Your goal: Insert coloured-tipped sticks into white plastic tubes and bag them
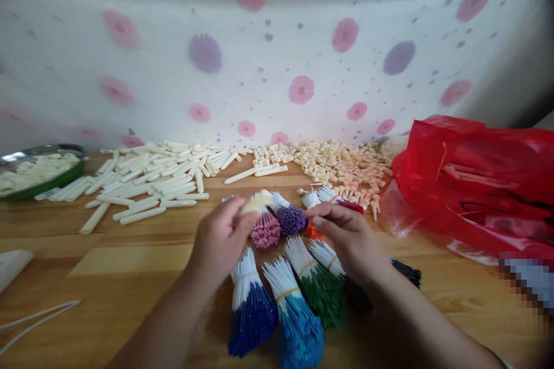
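Observation:
My left hand point(220, 236) is closed in a pinch on a cream plastic tube point(256, 203), held above the wooden table point(121, 259). My right hand point(346, 236) lies over the bundles with its fingers curled, thumb and fingers pinched near an orange bundle point(312, 233); what it holds I cannot make out. Between and below the hands lie banded bundles of thin sticks with coloured ends: pink point(265, 229), purple point(289, 218), dark blue point(251, 311), light blue point(298, 326), green point(322, 291), and a red-tipped one point(346, 205).
A heap of cream tubes point(147, 181) spreads at the back left, beside a green-rimmed metal dish point(38, 170) holding more. Small beige plastic pieces point(341, 167) pile at the back centre. A red plastic bag point(480, 179) lies right. A flowered cloth point(277, 52) hangs behind.

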Motion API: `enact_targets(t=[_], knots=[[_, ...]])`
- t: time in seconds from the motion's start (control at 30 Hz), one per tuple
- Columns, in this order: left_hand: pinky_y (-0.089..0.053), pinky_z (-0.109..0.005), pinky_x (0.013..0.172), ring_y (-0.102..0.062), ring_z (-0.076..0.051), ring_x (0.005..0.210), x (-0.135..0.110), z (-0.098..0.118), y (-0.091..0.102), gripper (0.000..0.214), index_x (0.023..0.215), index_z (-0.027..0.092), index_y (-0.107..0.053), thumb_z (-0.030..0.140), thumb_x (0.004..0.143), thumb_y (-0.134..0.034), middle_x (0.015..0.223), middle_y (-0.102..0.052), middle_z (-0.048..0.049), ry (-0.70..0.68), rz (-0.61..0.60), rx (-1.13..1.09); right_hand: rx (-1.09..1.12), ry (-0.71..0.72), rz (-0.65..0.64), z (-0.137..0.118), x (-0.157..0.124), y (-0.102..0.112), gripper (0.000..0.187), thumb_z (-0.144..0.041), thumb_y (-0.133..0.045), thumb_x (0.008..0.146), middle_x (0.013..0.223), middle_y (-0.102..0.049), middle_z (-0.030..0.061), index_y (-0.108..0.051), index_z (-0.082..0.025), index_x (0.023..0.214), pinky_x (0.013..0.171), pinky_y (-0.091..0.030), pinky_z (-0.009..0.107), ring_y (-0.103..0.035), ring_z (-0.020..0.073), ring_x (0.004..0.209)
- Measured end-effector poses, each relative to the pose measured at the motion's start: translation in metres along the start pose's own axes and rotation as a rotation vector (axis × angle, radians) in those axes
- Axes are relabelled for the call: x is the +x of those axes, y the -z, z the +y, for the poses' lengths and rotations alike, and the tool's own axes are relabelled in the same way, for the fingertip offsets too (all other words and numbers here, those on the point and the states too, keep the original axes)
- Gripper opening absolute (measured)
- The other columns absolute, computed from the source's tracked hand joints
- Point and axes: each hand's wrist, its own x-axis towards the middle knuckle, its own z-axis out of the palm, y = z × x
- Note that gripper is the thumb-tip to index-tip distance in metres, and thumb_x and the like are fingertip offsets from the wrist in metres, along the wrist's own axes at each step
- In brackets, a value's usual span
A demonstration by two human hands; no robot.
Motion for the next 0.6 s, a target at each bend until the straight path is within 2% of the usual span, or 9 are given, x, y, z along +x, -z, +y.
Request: enact_targets(t=[0.03,0.1,0.2,0.3,0.4,0.47,0.6], knots=[[-0.044,-0.022,0.057,-0.059,-0.016,0.065,0.005,-0.007,0.005,0.028,0.096,0.017,-0.06,0.042,0.086,-0.05,0.076,-0.065,-0.0007,0.112,0.061,-0.072,-0.153,0.029,-0.017,-0.001,0.007,0.001,0.016,-0.028,-0.059,0.08,0.08,-0.066,0.0039,-0.067,-0.016,0.087,0.066,-0.046,0.027,-0.059,0.0152,0.073],[-0.044,-0.021,0.058,-0.058,-0.015,0.067,0.013,-0.019,0.011,0.028,0.093,0.017,-0.059,0.043,0.084,-0.052,0.074,-0.064,0.0007,0.228,0.12,-0.137,-0.545,0.102,-0.161,-0.006,0.021,-0.002,0.017,-0.022,-0.052,0.083,0.085,-0.067,0.0052,-0.066,-0.015,0.089,0.068,-0.046,0.026,-0.061,0.0155,0.077],[-0.041,-0.021,0.057,-0.057,-0.016,0.065,0.02,-0.031,0.011,0.026,0.087,0.017,-0.062,0.041,0.08,-0.054,0.072,-0.064,0.0011,0.25,-0.012,-0.051,-0.991,0.202,-0.397,-0.01,0.041,-0.018,0.017,-0.015,-0.053,0.079,0.081,-0.068,0.0048,-0.069,-0.016,0.082,0.068,-0.043,0.025,-0.061,0.016,0.077],[-0.037,-0.022,0.054,-0.056,-0.016,0.062,0.02,-0.034,0.001,0.024,0.078,0.016,-0.065,0.038,0.077,-0.055,0.066,-0.064,0.0004,0.228,-0.153,0.033,-1.135,0.225,-0.475,-0.007,0.056,-0.037,0.011,-0.017,-0.062,0.072,0.078,-0.069,0.0073,-0.071,-0.015,0.078,0.068,-0.041,0.027,-0.061,0.0201,0.077],[-0.036,-0.022,0.055,-0.057,-0.016,0.064,0.019,-0.034,-0.008,0.024,0.079,0.017,-0.067,0.037,0.078,-0.054,0.069,-0.066,-0.0007,0.202,-0.196,0.019,-1.242,0.243,-0.538,0.0,0.065,-0.047,0.029,-0.02,-0.07,0.065,0.087,-0.07,0.0074,-0.07,-0.018,0.094,0.069,-0.042,0.027,-0.062,0.0218,0.081],[-0.035,-0.022,0.055,-0.058,-0.016,0.064,0.018,-0.035,-0.011,0.024,0.08,0.017,-0.067,0.036,0.079,-0.053,0.07,-0.067,-0.0012,0.188,-0.216,0.019,-1.287,0.253,-0.571,0.004,0.068,-0.049,0.031,-0.02,-0.07,0.067,0.091,-0.071,0.0059,-0.07,-0.021,0.098,0.071,-0.042,0.026,-0.063,0.0206,0.083],[-0.034,-0.022,0.056,-0.058,-0.016,0.065,0.017,-0.037,-0.013,0.016,0.076,0.018,-0.067,0.029,0.078,-0.055,0.069,-0.066,-0.0015,0.152,-0.255,0.032,-1.356,0.281,-0.601,0.006,0.069,-0.049,0.02,-0.02,-0.061,0.078,0.089,-0.07,0.0043,-0.072,-0.023,0.094,0.072,-0.042,0.023,-0.063,0.0173,0.083]])
